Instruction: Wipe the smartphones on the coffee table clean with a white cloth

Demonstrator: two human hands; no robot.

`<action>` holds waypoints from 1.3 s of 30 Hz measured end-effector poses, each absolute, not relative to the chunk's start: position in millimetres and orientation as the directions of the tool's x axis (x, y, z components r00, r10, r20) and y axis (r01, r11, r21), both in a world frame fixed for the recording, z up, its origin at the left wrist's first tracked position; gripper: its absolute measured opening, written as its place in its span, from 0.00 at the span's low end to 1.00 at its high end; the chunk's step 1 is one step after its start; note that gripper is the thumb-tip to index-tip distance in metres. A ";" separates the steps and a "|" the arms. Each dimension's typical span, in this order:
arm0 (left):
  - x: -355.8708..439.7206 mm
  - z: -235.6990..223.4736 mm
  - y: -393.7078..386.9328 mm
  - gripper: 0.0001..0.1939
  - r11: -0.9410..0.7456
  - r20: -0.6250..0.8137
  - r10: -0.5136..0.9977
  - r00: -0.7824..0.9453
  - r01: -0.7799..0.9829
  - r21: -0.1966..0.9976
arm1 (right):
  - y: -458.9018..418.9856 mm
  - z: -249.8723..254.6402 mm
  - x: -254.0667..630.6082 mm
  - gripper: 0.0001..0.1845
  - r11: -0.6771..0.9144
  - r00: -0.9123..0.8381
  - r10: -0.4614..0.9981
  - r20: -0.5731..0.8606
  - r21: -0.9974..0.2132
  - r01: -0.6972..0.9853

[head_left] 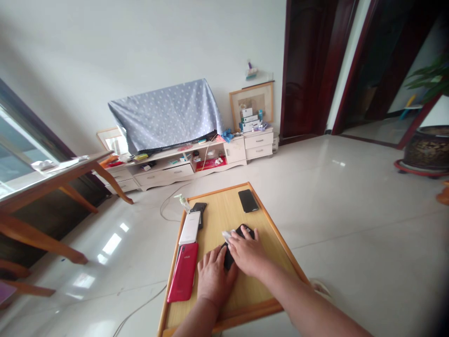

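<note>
A small wooden table [266,224] stands low in front of me. A black phone [228,258] lies near its middle. My left hand [212,277] rests flat on the table, fingers touching the phone's near end. My right hand [247,252] lies over the phone, fingers pressing a small white cloth or wipe [226,235] on it. Along the table's left edge lie a red phone [184,277], a white phone [190,228] and a dark phone [199,209] partly under it. Another black phone [248,201] lies at the far right corner.
A small pump bottle [183,201] stands at the table's far left corner. A cable [164,208] runs over the glossy tiled floor. A TV stand [182,164] with a cloth-covered screen [166,114] lines the far wall. A wooden table [52,180] is left, a large plant pot [426,150] right.
</note>
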State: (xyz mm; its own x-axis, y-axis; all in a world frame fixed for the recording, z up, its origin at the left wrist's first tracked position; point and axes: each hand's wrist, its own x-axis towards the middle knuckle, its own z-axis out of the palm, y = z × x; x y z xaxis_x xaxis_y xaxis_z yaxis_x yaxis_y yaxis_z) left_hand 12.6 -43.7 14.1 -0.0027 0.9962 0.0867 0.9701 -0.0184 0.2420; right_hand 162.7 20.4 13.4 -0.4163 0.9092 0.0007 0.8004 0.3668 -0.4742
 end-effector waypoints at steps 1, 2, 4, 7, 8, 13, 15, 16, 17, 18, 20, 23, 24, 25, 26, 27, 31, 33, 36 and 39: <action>12.5 13.7 -43.6 0.26 -0.018 0.090 0.996 -0.004 0.971 0.240 | 24.8 14.3 165.8 0.30 0.320 -0.371 0.928 -0.021 -0.462 0.827; 12.4 13.1 -43.5 0.27 -0.015 0.092 0.996 -0.007 0.971 0.238 | 30.0 15.2 169.6 0.30 0.273 -0.326 0.944 -0.046 -0.447 0.852; 11.8 12.1 -43.4 0.27 -0.008 0.088 0.996 -0.013 0.971 0.241 | 39.9 16.1 177.3 0.30 0.213 -0.272 0.958 -0.089 -0.415 0.885; 10.3 10.3 -43.7 0.29 0.004 0.078 0.997 -0.025 0.966 0.259 | 47.5 15.1 183.3 0.31 0.207 -0.265 0.959 -0.099 -0.393 0.896; 9.8 9.5 -43.8 0.31 0.010 0.083 0.996 -0.033 0.964 0.266 | 47.5 14.7 183.2 0.31 0.208 -0.264 0.960 -0.093 -0.392 0.896; 7.3 4.4 -43.4 0.35 0.039 0.092 0.993 -0.068 0.957 0.288 | 30.8 15.0 168.5 0.31 0.260 -0.315 0.946 -0.075 -0.403 0.877; 6.1 2.1 -42.7 0.36 0.045 0.086 0.994 -0.074 0.954 0.298 | 18.5 14.8 158.7 0.30 0.363 -0.424 0.904 -0.049 -0.435 0.824; 5.5 1.0 -42.3 0.37 0.045 0.083 0.994 -0.074 0.952 0.302 | 13.0 14.4 154.5 0.29 0.418 -0.481 0.876 -0.028 -0.450 0.789; 5.0 0.0 -42.0 0.37 0.045 0.082 0.994 -0.073 0.952 0.304 | 8.9 14.0 151.5 0.29 0.464 -0.525 0.851 -0.007 -0.460 0.757; 4.6 -0.9 -41.8 0.37 0.043 0.086 0.994 -0.072 0.952 0.304 | 6.9 13.5 150.2 0.28 0.488 -0.546 0.838 0.010 -0.463 0.740; 4.2 -2.3 -41.9 0.37 0.033 0.100 0.993 -0.065 0.954 0.297 | 10.7 13.2 153.5 0.28 0.459 -0.505 0.863 0.023 -0.454 0.764; 4.6 -3.0 -42.6 0.36 0.025 0.124 0.990 -0.063 0.958 0.284 | 30.3 14.3 168.6 0.29 0.286 -0.327 0.945 -0.026 -0.422 0.860; 4.8 -2.9 -42.7 0.36 0.026 0.126 0.990 -0.063 0.959 0.281 | 37.0 14.8 173.4 0.30 0.232 -0.274 0.961 -0.046 -0.409 0.883; 5.0 -2.7 -42.8 0.36 0.028 0.126 0.990 -0.065 0.960 0.279 | 41.9 15.1 176.7 0.30 0.195 -0.239 0.969 -0.062 -0.397 0.897; 5.2 -2.4 -42.7 0.36 0.030 0.124 0.990 -0.067 0.960 0.278 | 44.2 15.2 177.9 0.31 0.177 -0.221 0.973 -0.071 -0.387 0.905; 5.2 -2.0 -42.6 0.36 0.032 0.121 0.990 -0.068 0.960 0.278 | 43.5 15.0 176.9 0.31 0.180 -0.223 0.972 -0.071 -0.381 0.907; 4.5 -0.7 -42.0 0.36 0.037 0.100 0.993 -0.068 0.959 0.280 | 18.2 12.0 158.4 0.30 0.354 -0.396 0.918 -0.017 -0.418 0.836; 4.4 -0.1 -42.0 0.35 0.040 0.087 0.994 -0.067 0.958 0.284 | 6.4 11.1 151.1 0.29 0.448 -0.494 0.869 0.013 -0.441 0.778; 5.3 0.8 -42.6 0.35 0.048 0.083 0.994 -0.074 0.958 0.282 | 9.5 12.5 155.9 0.29 0.424 -0.468 0.884 0.008 -0.434 0.795; 6.6 1.8 -43.2 0.36 0.056 0.092 0.992 -0.084 0.960 0.275 | 29.0 15.7 172.8 0.30 0.253 -0.297 0.954 -0.050 -0.403 0.879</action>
